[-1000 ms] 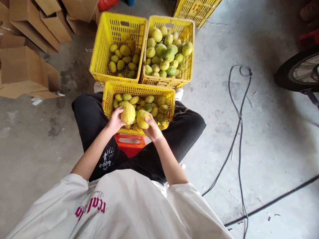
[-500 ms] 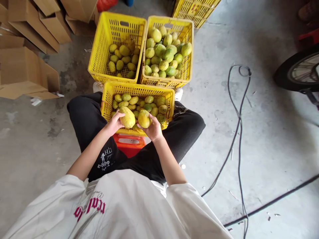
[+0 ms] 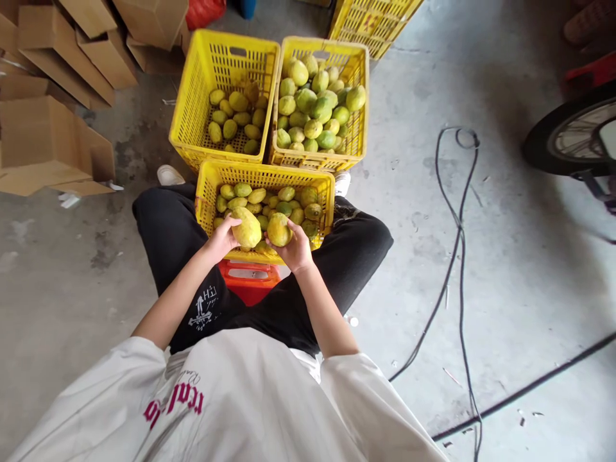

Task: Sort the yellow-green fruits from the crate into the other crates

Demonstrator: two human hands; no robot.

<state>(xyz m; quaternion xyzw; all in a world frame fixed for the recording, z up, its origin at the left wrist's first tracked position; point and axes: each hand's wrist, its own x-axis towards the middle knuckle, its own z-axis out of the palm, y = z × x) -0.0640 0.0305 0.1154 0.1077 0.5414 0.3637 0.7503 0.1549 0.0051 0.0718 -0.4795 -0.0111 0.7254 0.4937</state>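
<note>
The hands (image 3: 222,240) (image 3: 298,250) each hold a yellow fruit (image 3: 247,228) (image 3: 279,230), partly hiding the heaped fruits (image 3: 283,208) in the crate (image 3: 205,187) below.

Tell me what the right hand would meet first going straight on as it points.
The right hand, round yellow fruit leading, would probably meet oval yellow-green fruits in the nearest yellow plastic crate; depth unclear.

Light diffuse, moderate overall. Floor (image 3: 414,256) palest right of centre, with a broad soft-edged shadow beside the wheel (image 3: 539,146); upper right corner dim. Black trousers (image 3: 353,256) lose most fold detail; white shirt (image 3: 250,398) keeps gentle shading. Wide-angle stretch at lower edge. Held fruit (image 3: 246,227) reasonably clear; far corners softer.
</note>
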